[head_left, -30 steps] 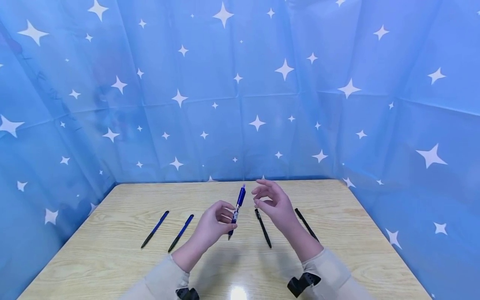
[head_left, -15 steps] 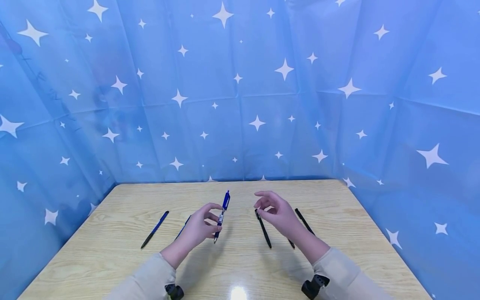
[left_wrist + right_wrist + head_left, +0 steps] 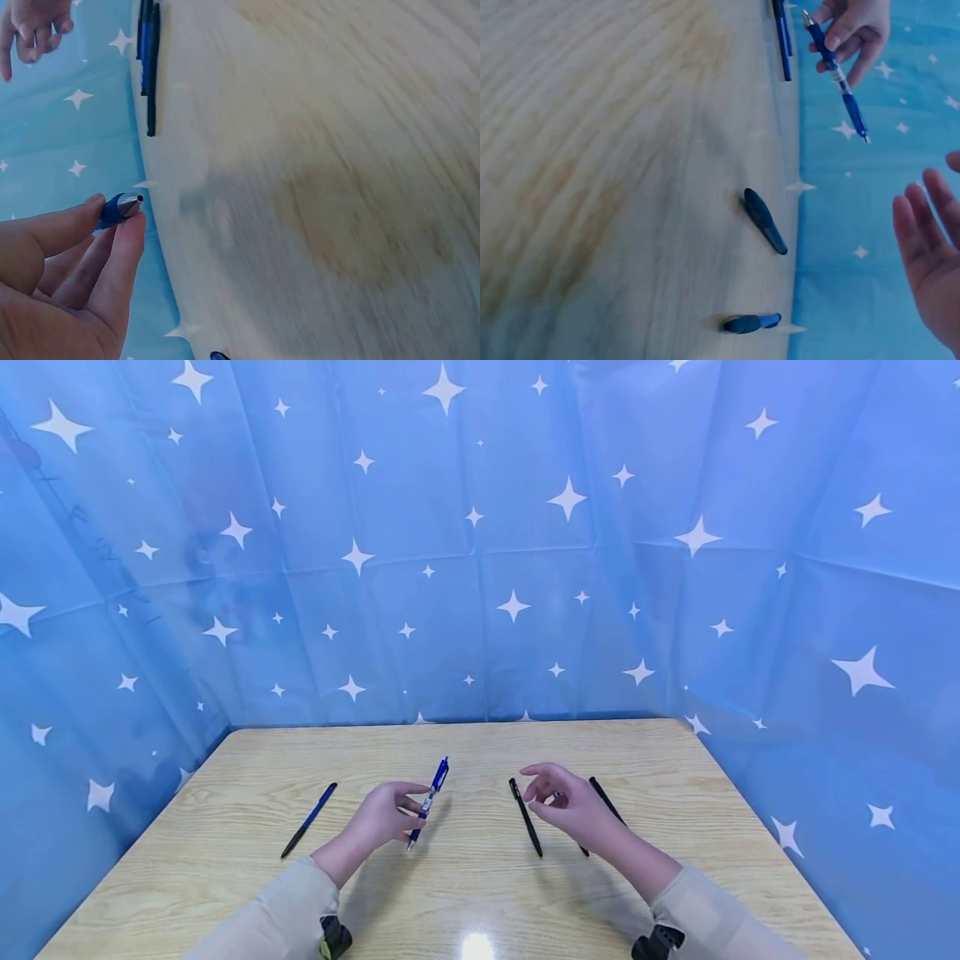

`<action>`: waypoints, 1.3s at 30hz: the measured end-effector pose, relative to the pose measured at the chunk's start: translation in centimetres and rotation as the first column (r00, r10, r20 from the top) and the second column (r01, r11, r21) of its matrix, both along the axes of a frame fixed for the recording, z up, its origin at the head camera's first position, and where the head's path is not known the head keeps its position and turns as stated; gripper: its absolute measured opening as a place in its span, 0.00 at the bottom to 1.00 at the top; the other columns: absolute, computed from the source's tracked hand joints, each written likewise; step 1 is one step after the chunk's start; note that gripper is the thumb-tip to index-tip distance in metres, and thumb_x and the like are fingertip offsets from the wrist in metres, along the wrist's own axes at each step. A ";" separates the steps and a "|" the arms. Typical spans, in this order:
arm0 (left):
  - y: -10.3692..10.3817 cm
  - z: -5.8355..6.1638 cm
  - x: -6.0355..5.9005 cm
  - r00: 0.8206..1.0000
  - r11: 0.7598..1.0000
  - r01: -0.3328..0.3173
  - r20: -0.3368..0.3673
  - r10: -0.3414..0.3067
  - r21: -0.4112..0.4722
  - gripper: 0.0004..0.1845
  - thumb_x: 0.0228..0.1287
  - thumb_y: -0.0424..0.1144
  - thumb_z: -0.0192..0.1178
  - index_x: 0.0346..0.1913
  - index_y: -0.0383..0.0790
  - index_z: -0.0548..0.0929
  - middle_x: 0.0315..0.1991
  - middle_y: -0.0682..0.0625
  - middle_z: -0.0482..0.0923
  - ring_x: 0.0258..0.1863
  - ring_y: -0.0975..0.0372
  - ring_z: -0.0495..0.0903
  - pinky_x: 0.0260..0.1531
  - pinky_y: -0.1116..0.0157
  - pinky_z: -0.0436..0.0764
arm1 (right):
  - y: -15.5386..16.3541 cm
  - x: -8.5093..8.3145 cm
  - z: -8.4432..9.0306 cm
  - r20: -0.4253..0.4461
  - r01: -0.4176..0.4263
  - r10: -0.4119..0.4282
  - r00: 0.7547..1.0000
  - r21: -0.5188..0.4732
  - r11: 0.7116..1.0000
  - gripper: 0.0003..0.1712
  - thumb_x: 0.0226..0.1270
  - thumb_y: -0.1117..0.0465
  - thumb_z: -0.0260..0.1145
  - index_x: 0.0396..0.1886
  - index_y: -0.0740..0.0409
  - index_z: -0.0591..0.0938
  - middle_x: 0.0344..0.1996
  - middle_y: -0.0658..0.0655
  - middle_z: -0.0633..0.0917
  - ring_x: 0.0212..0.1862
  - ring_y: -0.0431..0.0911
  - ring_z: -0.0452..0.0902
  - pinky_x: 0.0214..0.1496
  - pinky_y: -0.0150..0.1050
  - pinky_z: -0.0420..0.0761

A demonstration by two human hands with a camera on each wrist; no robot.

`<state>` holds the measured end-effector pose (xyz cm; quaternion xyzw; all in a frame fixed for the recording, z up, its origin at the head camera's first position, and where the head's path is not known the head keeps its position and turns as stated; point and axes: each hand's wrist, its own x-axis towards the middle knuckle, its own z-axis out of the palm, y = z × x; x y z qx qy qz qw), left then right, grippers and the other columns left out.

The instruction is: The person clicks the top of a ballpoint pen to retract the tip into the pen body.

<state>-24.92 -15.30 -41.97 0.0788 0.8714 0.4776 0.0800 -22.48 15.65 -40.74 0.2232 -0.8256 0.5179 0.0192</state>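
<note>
My left hand [image 3: 386, 814] pinches a blue click pen [image 3: 438, 778] by its lower part between thumb and fingers. The pen tilts, metal tip low and toward me; in the left wrist view the pen tip [image 3: 129, 204] sticks out past the fingertips. Held over the table to the right, my right hand [image 3: 570, 803] has loosely bent fingers and holds nothing. Just left of it lies a black pen [image 3: 527, 818]. Beneath it, mostly hidden, is a pen with a blue end [image 3: 769, 321]. Another black pen [image 3: 606, 797] lies behind its wrist.
On the left of the wooden table [image 3: 225, 893] lies a blue pen with a dark lower end [image 3: 309, 820]. A second blue pen [image 3: 788, 37] near it is hidden by my left hand in the head view. A blue curtain [image 3: 480, 568] with white stars surrounds the far sides.
My left hand has moved left and lower with the blue click pen. The right hand has moved down and slightly right, staying empty.
</note>
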 end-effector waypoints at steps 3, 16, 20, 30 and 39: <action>-0.3 -0.3 -0.2 1.000 1.000 0.008 0.004 -0.008 -0.027 0.25 0.55 0.21 0.67 0.58 0.33 0.79 0.34 0.48 0.82 0.29 0.59 0.83 0.24 0.62 0.84 | 0.2 0.6 0.0 0.008 -0.012 0.012 1.000 0.028 1.000 0.22 0.67 0.68 0.65 0.60 0.56 0.76 0.38 0.53 0.83 0.40 0.45 0.78 0.39 0.37 0.79; -1.1 -1.1 -0.9 0.996 0.995 0.031 0.084 -0.023 -0.100 0.23 0.51 0.18 0.68 0.53 0.31 0.81 0.30 0.46 0.81 0.25 0.58 0.82 0.23 0.60 0.84 | 1.8 2.4 -1.4 0.074 -0.137 0.132 0.988 0.058 0.989 0.23 0.67 0.65 0.66 0.61 0.59 0.75 0.38 0.52 0.82 0.38 0.43 0.77 0.37 0.35 0.79; -1.3 -1.1 -1.1 0.996 0.987 0.062 0.076 -0.052 -0.147 0.20 0.51 0.20 0.69 0.49 0.33 0.83 0.29 0.46 0.80 0.24 0.58 0.81 0.23 0.61 0.84 | 2.0 2.8 -1.6 0.064 -0.163 0.158 0.985 0.078 0.984 0.23 0.67 0.66 0.66 0.61 0.60 0.75 0.38 0.53 0.83 0.38 0.43 0.77 0.37 0.35 0.79; -1.8 -1.2 -1.2 0.985 0.965 0.154 0.107 -0.134 -0.210 0.16 0.54 0.21 0.68 0.45 0.36 0.86 0.30 0.47 0.78 0.22 0.58 0.80 0.23 0.61 0.83 | 2.2 3.4 -2.2 0.087 -0.235 0.225 0.970 0.129 0.963 0.22 0.68 0.63 0.66 0.60 0.53 0.76 0.38 0.53 0.82 0.37 0.42 0.78 0.39 0.37 0.81; -2.7 -1.1 -1.2 0.972 0.957 0.219 0.132 -0.196 -0.188 0.16 0.56 0.20 0.66 0.48 0.36 0.85 0.32 0.45 0.77 0.26 0.58 0.80 0.24 0.60 0.84 | 2.3 3.5 -2.6 0.086 -0.303 0.292 0.952 0.170 0.938 0.21 0.69 0.64 0.65 0.60 0.59 0.76 0.39 0.55 0.83 0.39 0.39 0.77 0.38 0.37 0.81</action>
